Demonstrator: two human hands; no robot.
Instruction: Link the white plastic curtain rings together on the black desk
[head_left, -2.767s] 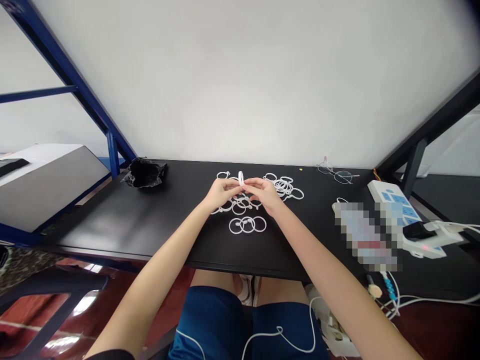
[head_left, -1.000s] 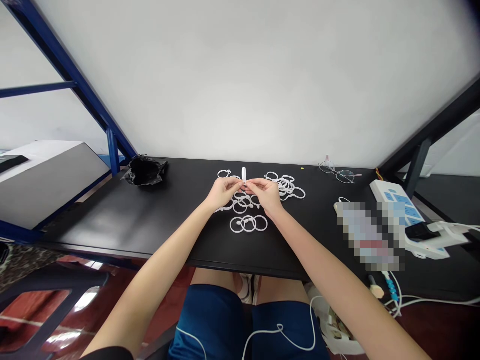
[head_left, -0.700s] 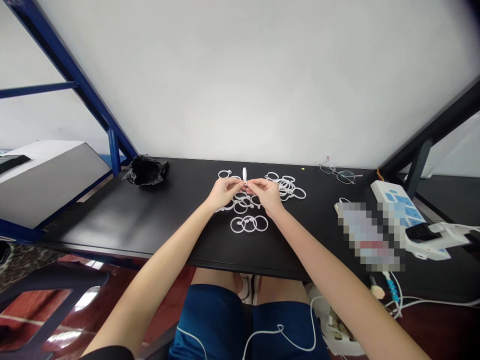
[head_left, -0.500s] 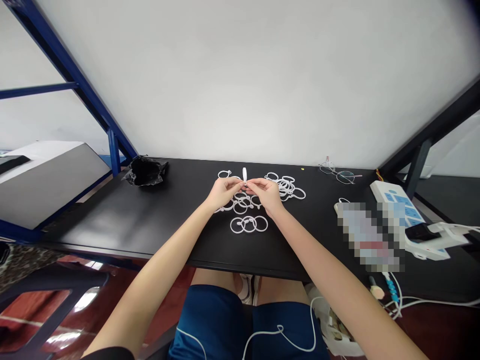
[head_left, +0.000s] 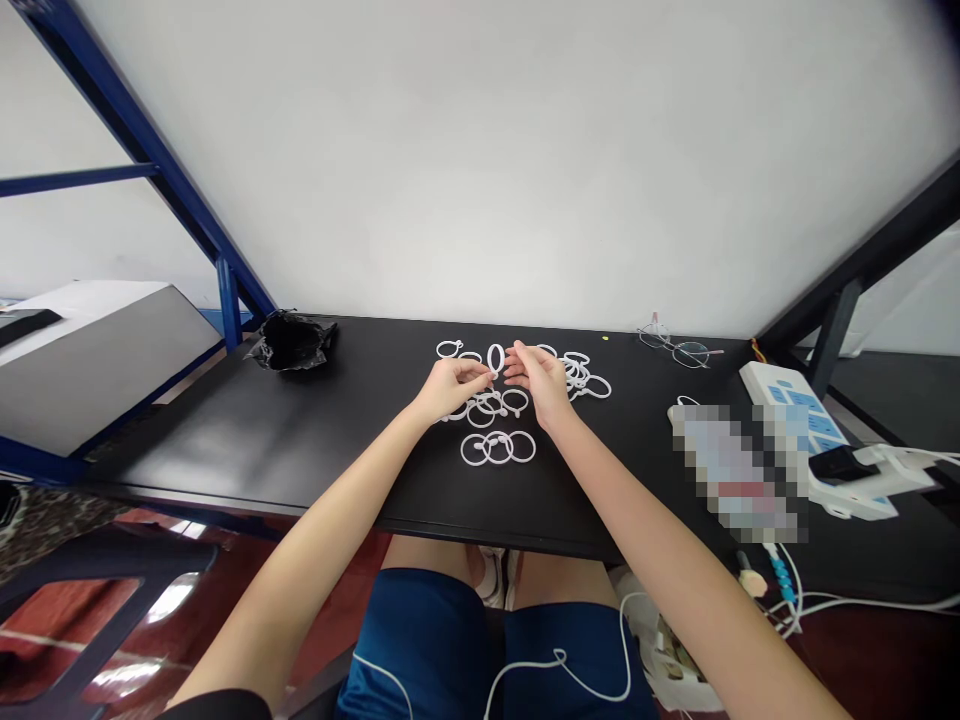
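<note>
Over the middle of the black table, my left hand [head_left: 450, 386] pinches a white ring [head_left: 496, 358] at its lower end, and the ring stands up from the fingertips. Just to its right, my right hand [head_left: 538, 378] has its fingers apart and holds nothing. Several white rings with small knobs [head_left: 486, 408] overlap on the table below the hands. A pile of similar rings [head_left: 581, 375] lies right of my right hand, partly hidden by it. Closer to me is a short row of overlapping rings [head_left: 498, 448].
A crumpled black plastic bag [head_left: 292, 342] sits at the back left. Eyeglasses [head_left: 675, 347] lie at the back right. Further right are a blurred phone [head_left: 735, 475], a white power strip [head_left: 795, 395] and cables. Blue frame bars [head_left: 172, 190] rise on the left.
My right hand has let go of the ring and moved slightly right and up, its fingers spreading. The ring in my left hand has turned, showing its opening.
</note>
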